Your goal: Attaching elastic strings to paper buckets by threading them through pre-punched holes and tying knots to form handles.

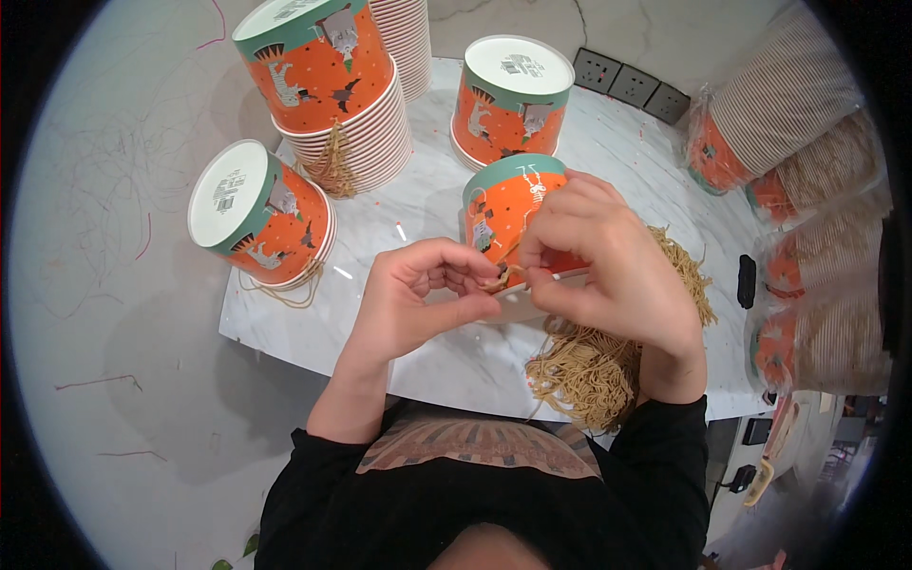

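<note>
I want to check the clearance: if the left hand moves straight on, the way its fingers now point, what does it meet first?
The left hand points right, so it would likely first meet the right hand, pinching tan string at the rim of the orange paper bucket with a teal band. Depth is uncertain.

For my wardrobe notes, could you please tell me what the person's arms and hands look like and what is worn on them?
Both hands are bare: the left hand and the right hand show no gloves, and no rings or watch that can be made out. The forearms are uncovered, with black sleeves pushed up near the elbows. The black top has a striped tan print on its front.
</note>
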A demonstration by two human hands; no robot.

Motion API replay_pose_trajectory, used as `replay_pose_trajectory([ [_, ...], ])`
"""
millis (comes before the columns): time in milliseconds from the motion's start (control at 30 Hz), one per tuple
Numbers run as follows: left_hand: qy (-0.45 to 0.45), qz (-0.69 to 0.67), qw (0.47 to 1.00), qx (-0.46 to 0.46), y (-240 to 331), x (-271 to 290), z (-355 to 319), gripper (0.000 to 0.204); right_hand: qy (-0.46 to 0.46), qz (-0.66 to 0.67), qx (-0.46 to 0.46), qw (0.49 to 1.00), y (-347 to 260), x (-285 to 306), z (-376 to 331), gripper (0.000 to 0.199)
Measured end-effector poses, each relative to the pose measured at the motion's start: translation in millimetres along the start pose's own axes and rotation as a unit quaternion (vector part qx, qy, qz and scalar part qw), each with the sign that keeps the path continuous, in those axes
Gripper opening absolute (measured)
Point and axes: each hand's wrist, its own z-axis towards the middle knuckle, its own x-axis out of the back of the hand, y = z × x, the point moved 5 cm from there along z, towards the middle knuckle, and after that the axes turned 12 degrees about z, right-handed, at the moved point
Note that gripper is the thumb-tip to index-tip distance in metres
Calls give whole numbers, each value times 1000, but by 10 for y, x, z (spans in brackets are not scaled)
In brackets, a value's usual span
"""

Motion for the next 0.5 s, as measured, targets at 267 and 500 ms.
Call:
replay_pose_trajectory([
  [267,25,-12,1000,12,-33,-7,-3,15,12,2,14,1000,-17,-17,-14,17],
  [500,25,-43,998,48,-46,-8,-20,12,27,-13,36,999,-59,-68,-13,12],
])
